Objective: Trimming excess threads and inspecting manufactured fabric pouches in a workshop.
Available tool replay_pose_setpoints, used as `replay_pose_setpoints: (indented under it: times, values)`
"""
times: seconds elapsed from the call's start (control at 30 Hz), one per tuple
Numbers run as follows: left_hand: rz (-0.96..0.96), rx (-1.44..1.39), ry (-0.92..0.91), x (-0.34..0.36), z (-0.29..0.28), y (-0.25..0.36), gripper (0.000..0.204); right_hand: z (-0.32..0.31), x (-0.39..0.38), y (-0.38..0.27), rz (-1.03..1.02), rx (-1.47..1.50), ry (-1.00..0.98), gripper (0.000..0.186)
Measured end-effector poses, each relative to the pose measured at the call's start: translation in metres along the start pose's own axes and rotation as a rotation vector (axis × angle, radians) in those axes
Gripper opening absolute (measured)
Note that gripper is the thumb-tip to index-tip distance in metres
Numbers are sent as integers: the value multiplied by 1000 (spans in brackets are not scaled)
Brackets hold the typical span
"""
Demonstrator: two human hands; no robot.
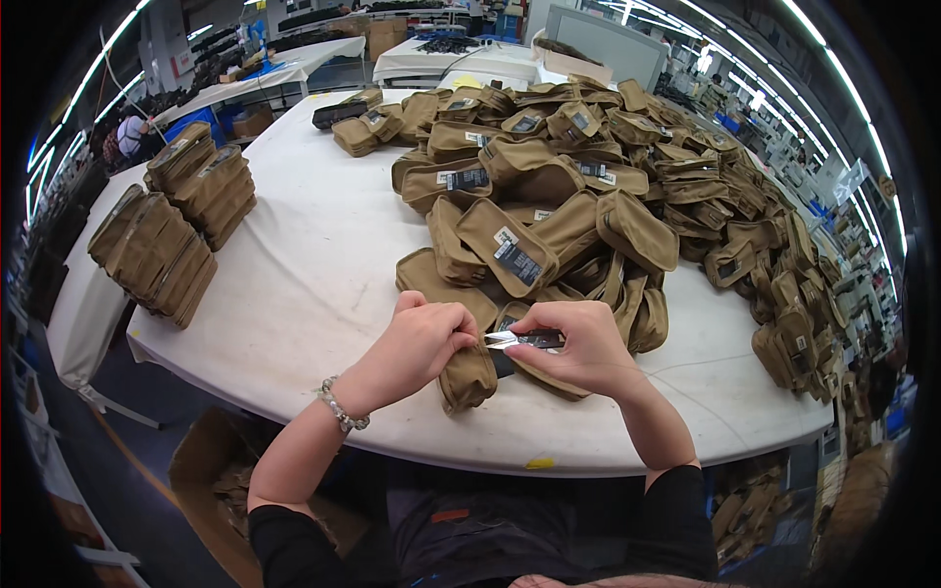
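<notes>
Snips (520, 340) lie crosswise, tips toward left hand (423, 345).

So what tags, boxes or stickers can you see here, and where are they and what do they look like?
Small tag: pinched between left hand and right hand; a black strip with a white end.
Pouch labels: on tan pouches in the big pile; black-and-white rectangles.
Cardboard box: on the floor under the table's near edge; brown, open.
Yellow sticker: on the table's front edge; small.

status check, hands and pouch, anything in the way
Left hand pinching tan pouch. Right hand gripping its tag. Pouch pile right behind, not blocking.
</notes>
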State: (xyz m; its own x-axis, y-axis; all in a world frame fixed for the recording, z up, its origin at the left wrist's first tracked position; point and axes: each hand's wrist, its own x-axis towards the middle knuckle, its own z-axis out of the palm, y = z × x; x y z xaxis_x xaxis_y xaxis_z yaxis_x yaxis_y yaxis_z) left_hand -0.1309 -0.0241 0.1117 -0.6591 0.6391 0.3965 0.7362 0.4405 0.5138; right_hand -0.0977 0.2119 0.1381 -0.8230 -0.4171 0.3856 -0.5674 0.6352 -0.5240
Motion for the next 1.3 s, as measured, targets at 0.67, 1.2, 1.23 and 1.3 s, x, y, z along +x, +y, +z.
replay_pose_setpoints:
  times: [0.67,1.2,1.23,1.3]
  values:
    - [-5,4,-41,1,1,1,4,-2,21,2,-81,-61,-183,20]
    - [9,-5,-5,-1,5,1,4,9,9,19,31,145,-157,25]
    - [8,-7,0,0,5,1,4,8,9,18,33,143,-156,25]
    - [27,3,-2,0,5,2,5,6,10,15,-36,16,-119,25]
